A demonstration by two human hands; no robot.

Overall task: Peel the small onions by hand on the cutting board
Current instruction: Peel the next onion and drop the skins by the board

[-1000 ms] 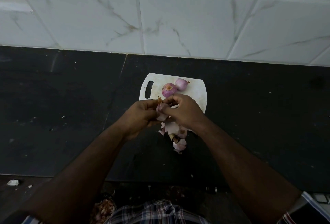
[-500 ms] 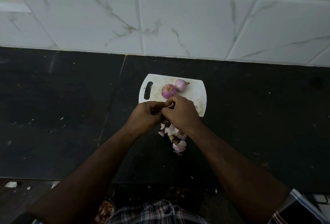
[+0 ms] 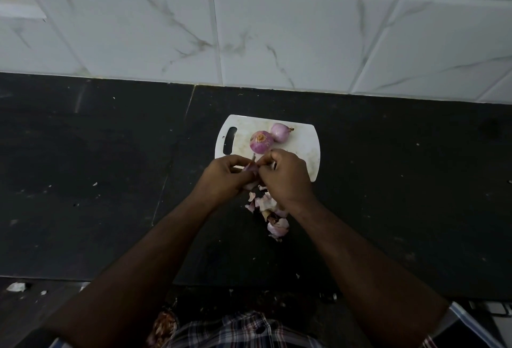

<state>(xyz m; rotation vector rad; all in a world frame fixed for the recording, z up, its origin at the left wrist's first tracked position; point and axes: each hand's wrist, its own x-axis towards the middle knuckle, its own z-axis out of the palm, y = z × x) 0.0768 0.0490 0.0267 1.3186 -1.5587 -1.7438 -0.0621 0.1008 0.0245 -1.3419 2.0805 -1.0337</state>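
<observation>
**Third onion mid-peel, hands drawn closer**

The left hand (image 3: 224, 174) grasps a small onion (image 3: 250, 168) over the cutting board's (image 3: 310, 153) near edge. The right hand (image 3: 282, 174), closer in than a second ago, pinches its skin. Two onions (image 3: 270, 138) wait beyond; peelings (image 3: 273, 214) lie below. Peeling likely continues.

Both hands meet fingertip to fingertip, left hand (image 3: 225, 174) and right hand (image 3: 285, 177) curled, forearms converging.
</observation>
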